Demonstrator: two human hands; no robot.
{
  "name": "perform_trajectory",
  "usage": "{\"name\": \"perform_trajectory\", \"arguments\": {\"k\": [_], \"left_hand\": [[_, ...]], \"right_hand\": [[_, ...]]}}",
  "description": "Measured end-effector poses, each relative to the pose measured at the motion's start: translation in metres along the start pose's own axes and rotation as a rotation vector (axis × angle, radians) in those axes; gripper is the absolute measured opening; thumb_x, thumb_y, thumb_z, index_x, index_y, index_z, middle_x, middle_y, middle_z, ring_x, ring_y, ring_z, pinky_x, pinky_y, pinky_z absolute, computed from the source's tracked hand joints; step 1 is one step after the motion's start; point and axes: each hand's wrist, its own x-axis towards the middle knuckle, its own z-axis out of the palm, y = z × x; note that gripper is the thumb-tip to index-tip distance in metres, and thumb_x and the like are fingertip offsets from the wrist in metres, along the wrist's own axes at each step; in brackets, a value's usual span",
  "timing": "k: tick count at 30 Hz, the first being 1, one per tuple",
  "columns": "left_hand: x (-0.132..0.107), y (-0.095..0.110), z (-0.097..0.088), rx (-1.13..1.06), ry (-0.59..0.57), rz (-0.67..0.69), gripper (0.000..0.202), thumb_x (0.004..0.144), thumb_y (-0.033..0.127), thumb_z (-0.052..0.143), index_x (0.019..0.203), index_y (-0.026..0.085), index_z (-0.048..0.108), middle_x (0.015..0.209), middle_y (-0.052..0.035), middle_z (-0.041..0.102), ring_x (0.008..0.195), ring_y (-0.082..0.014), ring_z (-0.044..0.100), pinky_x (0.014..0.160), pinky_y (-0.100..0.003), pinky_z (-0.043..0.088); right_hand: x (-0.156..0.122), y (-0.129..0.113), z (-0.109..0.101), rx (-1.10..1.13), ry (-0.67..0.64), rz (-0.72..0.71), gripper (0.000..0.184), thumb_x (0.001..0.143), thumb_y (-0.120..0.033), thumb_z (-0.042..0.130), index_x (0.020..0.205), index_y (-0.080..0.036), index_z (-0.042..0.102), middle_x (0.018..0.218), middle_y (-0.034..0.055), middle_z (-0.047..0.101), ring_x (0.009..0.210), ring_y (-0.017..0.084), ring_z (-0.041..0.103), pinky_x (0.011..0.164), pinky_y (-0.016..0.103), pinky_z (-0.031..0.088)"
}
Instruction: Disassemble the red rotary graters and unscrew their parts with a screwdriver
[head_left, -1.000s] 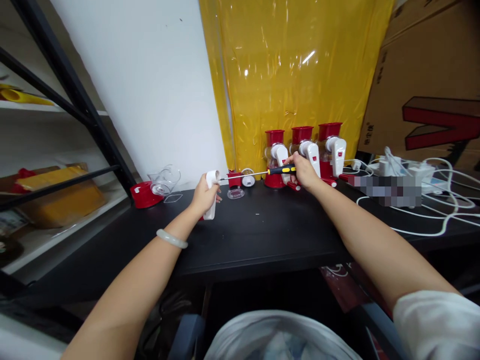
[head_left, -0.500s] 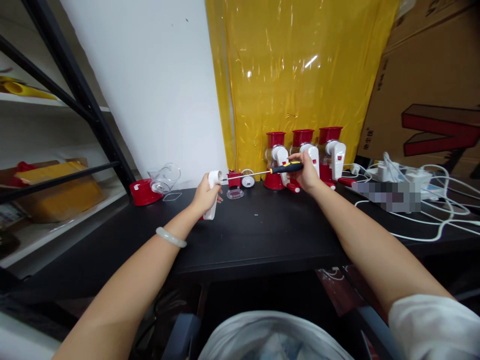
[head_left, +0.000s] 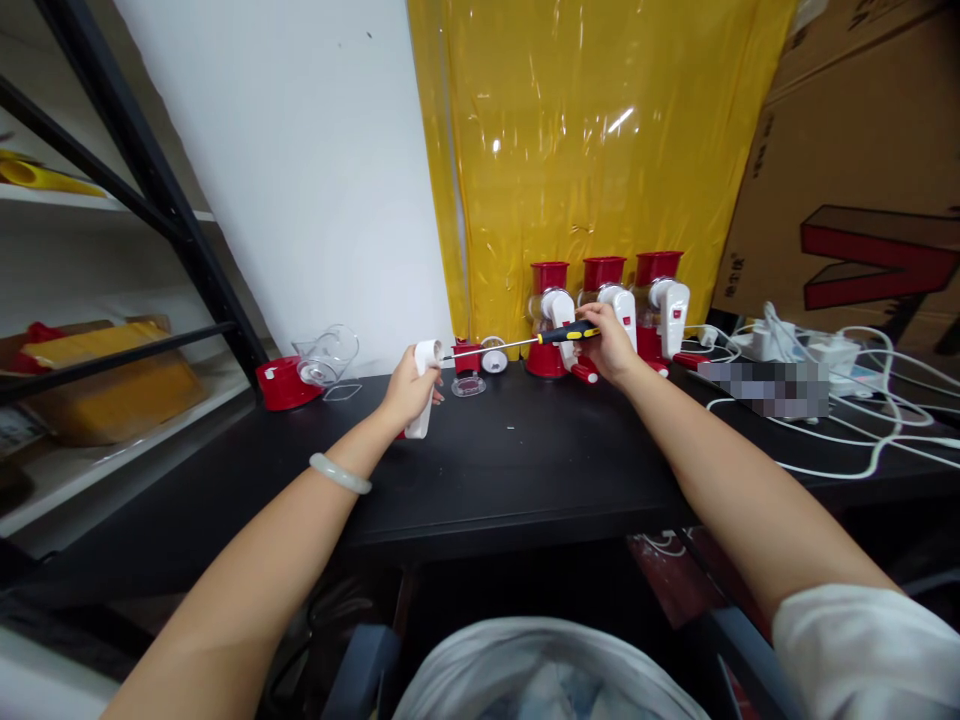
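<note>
My left hand [head_left: 411,390] is closed around a white crank handle [head_left: 420,420], its round end facing right. My right hand [head_left: 611,342] grips the black and yellow handle of a screwdriver [head_left: 568,333]. The long shaft runs left, and its tip meets the opening in the crank handle's round end; how deep it sits cannot be made out. Behind the shaft are a small red part [head_left: 466,357], a round white part [head_left: 493,357] and a clear flat piece [head_left: 469,386]. To the left, a red base [head_left: 289,384] stands beside a clear plastic housing [head_left: 330,355].
Three red and white rotary graters [head_left: 550,277] line the back of the black table [head_left: 525,480]. White cables [head_left: 889,400] and a power strip lie at the right, before a cardboard box [head_left: 855,150]. A shelf rack [head_left: 127,150] stands left. A lined bin [head_left: 547,640] sits below the table's edge.
The screwdriver handle has rotated in my right hand, showing more yellow now. Its tip stays at the crank handle, which my left hand keeps holding. The view has shifted slightly.
</note>
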Motion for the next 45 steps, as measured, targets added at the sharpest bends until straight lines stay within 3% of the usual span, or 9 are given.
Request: {"name": "perform_trajectory", "arguments": {"k": [5,10,14,21,24,30,33,39,45], "left_hand": [[0.0003,0.0011,0.0005,0.005,0.004,-0.014,0.036,0.074,0.019,0.054,0.109,0.019,0.047,0.065,0.0053,0.056,0.043,-0.0132,0.057,0.045,-0.025,0.047],[0.0004,0.0011,0.0006,0.007,0.003,-0.018,0.037,0.074,0.018,0.054,0.110,0.019,0.047,0.066,0.0054,0.056,0.044,-0.0135,0.058,0.046,-0.026,0.048],[-0.0006,0.0015,0.0011,0.007,-0.003,-0.019,0.034,0.075,0.018,0.053,0.109,0.019,0.047,0.066,0.0050,0.056,0.044,-0.0139,0.058,0.046,-0.026,0.048],[0.0003,0.0002,0.0007,0.008,0.000,-0.027,0.035,0.075,0.018,0.055,0.109,0.020,0.047,0.066,0.0046,0.056,0.044,-0.0133,0.058,0.047,-0.025,0.048],[-0.0001,0.0012,0.0004,0.005,-0.002,-0.024,0.033,0.074,0.020,0.055,0.106,0.020,0.047,0.067,0.0044,0.056,0.044,-0.0134,0.058,0.046,-0.025,0.048],[-0.0015,0.0022,0.0013,-0.005,0.003,-0.020,0.036,0.072,0.020,0.056,0.107,0.020,0.048,0.066,0.0044,0.056,0.044,-0.0128,0.057,0.045,-0.024,0.047],[-0.0016,0.0027,0.0014,-0.003,0.007,-0.020,0.037,0.072,0.019,0.056,0.107,0.020,0.048,0.066,0.0046,0.057,0.043,-0.0128,0.057,0.045,-0.024,0.047],[-0.0003,0.0015,0.0004,0.004,0.008,-0.024,0.035,0.073,0.018,0.055,0.107,0.020,0.047,0.066,0.0046,0.056,0.043,-0.0132,0.058,0.045,-0.025,0.048],[0.0000,-0.0003,0.0006,-0.003,-0.001,-0.010,0.034,0.073,0.020,0.056,0.106,0.020,0.048,0.066,0.0047,0.057,0.044,-0.0127,0.058,0.045,-0.024,0.048]], "right_hand": [[0.0002,0.0030,-0.0051,-0.180,-0.009,0.007,0.062,0.077,-0.084,0.039,0.080,-0.024,0.053,0.054,-0.0024,0.045,0.042,0.013,0.044,0.041,0.027,0.035],[-0.0017,0.0018,-0.0036,-0.157,0.017,-0.006,0.035,0.072,-0.054,0.068,0.082,-0.024,0.053,0.059,-0.0051,0.050,0.041,0.010,0.040,0.040,0.025,0.032],[-0.0034,-0.0018,-0.0001,0.014,-0.005,0.040,0.038,0.064,-0.042,0.073,0.088,-0.026,0.049,0.068,-0.0065,0.053,0.047,0.010,0.046,0.044,0.025,0.040],[-0.0016,0.0019,-0.0050,-0.227,0.027,-0.001,0.055,0.079,-0.078,0.046,0.084,-0.024,0.054,0.055,-0.0032,0.048,0.041,0.013,0.045,0.040,0.027,0.036],[-0.0008,0.0046,-0.0066,-0.304,0.031,-0.021,0.046,0.077,-0.069,0.059,0.080,-0.023,0.055,0.053,-0.0042,0.046,0.040,0.011,0.041,0.038,0.025,0.032],[0.0003,0.0041,-0.0025,-0.062,0.001,-0.007,0.040,0.064,-0.045,0.073,0.091,-0.026,0.051,0.079,-0.0033,0.053,0.063,0.012,0.055,0.047,0.022,0.045],[-0.0005,0.0018,-0.0018,-0.039,-0.016,0.000,0.044,0.065,-0.055,0.072,0.089,-0.026,0.049,0.079,-0.0025,0.053,0.066,0.013,0.056,0.049,0.024,0.047],[-0.0023,0.0036,-0.0075,-0.217,-0.018,-0.019,0.068,0.077,-0.088,0.032,0.080,-0.023,0.055,0.051,-0.0016,0.046,0.041,0.014,0.046,0.039,0.028,0.037],[0.0013,0.0045,-0.0056,-0.190,0.034,-0.028,0.039,0.073,-0.059,0.066,0.083,-0.024,0.051,0.057,-0.0045,0.049,0.041,0.011,0.042,0.039,0.026,0.037]]}}
